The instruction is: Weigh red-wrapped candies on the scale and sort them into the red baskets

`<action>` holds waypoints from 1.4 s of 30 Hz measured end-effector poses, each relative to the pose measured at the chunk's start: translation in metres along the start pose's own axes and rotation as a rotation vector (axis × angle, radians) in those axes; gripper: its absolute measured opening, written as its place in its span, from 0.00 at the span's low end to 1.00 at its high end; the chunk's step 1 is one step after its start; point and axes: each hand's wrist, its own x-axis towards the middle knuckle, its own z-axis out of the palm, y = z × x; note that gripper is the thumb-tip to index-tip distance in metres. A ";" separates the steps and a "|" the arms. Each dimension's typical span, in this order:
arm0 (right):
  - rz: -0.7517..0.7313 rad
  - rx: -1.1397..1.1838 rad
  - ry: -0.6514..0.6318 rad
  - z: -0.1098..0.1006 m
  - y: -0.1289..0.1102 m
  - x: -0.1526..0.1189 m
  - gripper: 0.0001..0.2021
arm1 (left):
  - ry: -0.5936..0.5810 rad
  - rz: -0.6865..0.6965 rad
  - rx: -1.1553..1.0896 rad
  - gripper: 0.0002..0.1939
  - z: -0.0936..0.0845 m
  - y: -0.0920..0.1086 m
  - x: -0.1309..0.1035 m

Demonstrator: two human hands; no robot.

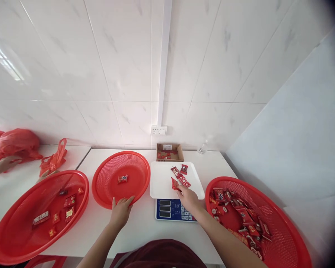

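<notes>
My left hand (121,211) grips the near rim of the middle red plastic basket (106,186), which has one small wrapped snack packet (122,179) in it. My right hand (186,196) pinches a small red snack packet (174,183) over the white tray of the weighing scale (162,191). Several other red packets (183,181) lie on that tray, just beyond my fingers. The scale's blue panel with displays and keys (170,210) faces me. At right stands another red basket (284,223) filled with many red-wrapped snacks (247,216).
A third red basket (13,223) with several packets stands at left. Beyond it are red plastic bags (18,145) and another person's hand (8,163). A small cardboard box (170,152) and a clear plastic item (203,147) sit by the wall, below a socket (159,130).
</notes>
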 end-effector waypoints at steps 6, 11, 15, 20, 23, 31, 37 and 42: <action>-0.013 0.741 -0.086 0.001 -0.053 0.026 0.19 | 0.039 0.016 -0.021 0.21 0.005 0.004 0.001; -0.007 0.281 0.039 0.007 -0.033 0.042 0.27 | 0.038 0.011 -0.034 0.21 0.007 0.004 0.001; 0.112 -0.147 0.093 0.009 0.013 0.046 0.28 | 0.049 0.010 -0.049 0.21 0.007 0.004 0.001; 0.053 -0.244 0.103 0.007 0.038 0.041 0.27 | 0.051 0.007 -0.040 0.21 0.009 0.004 0.004; 0.003 -0.203 0.141 0.005 0.030 0.050 0.25 | 0.061 0.009 -0.018 0.22 0.012 0.004 0.005; 0.100 -0.239 0.029 0.012 0.004 0.089 0.22 | 0.068 0.014 -0.007 0.23 0.020 0.001 0.009; 0.013 -0.329 0.185 -0.002 0.014 0.096 0.20 | 0.079 0.014 -0.019 0.23 0.019 0.000 0.009; 0.138 -0.250 0.169 -0.014 0.031 0.114 0.14 | 0.076 0.000 -0.028 0.23 0.016 0.003 0.011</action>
